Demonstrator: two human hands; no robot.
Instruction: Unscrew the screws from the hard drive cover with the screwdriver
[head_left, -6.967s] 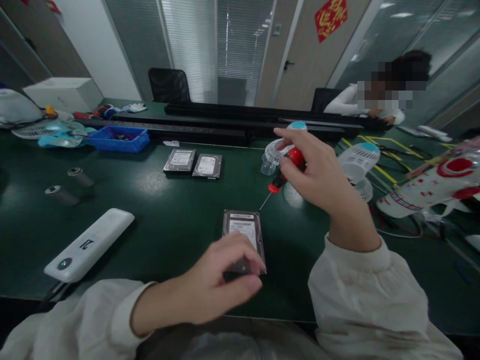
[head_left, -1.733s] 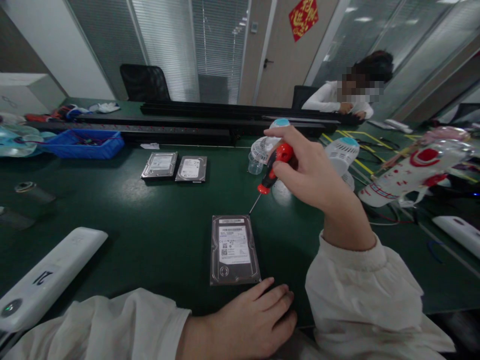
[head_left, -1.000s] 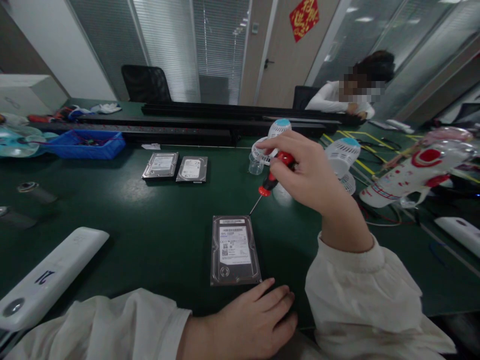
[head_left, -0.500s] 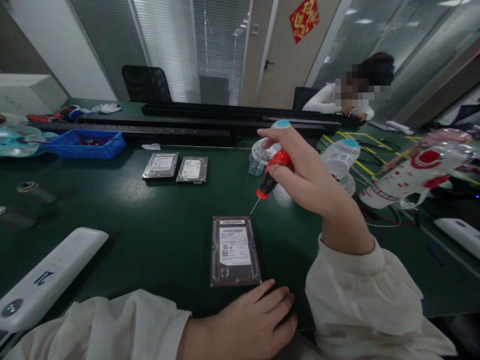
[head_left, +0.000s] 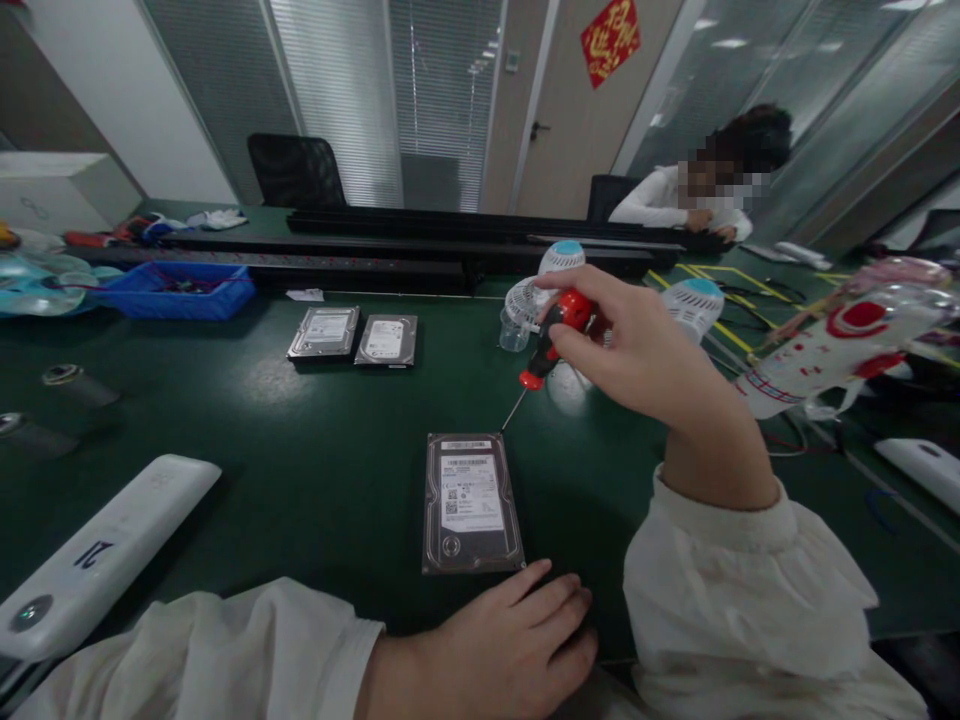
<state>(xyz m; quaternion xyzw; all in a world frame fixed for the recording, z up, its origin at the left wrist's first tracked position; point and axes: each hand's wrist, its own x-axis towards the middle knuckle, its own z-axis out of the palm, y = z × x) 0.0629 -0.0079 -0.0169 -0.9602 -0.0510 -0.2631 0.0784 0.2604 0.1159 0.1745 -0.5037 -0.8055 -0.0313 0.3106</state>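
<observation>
The screwdriver [head_left: 551, 340] is held in the closed right hand [head_left: 637, 360], its tip at the far corner of the drive [head_left: 471, 500] — flat on the table [head_left: 300, 450]. The left hand [head_left: 510, 640] lies open and empty beside it — the drive should likely be steadied.

Hard drive [head_left: 471, 500] lies centre on the table [head_left: 322, 460] — two drives [head_left: 354, 336] behind-left, fans [head_left: 679, 305] behind-right.

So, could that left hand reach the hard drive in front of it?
Probably yes: the left hand rests on the table right by the near edge of the hard drive, nothing between them.
</observation>
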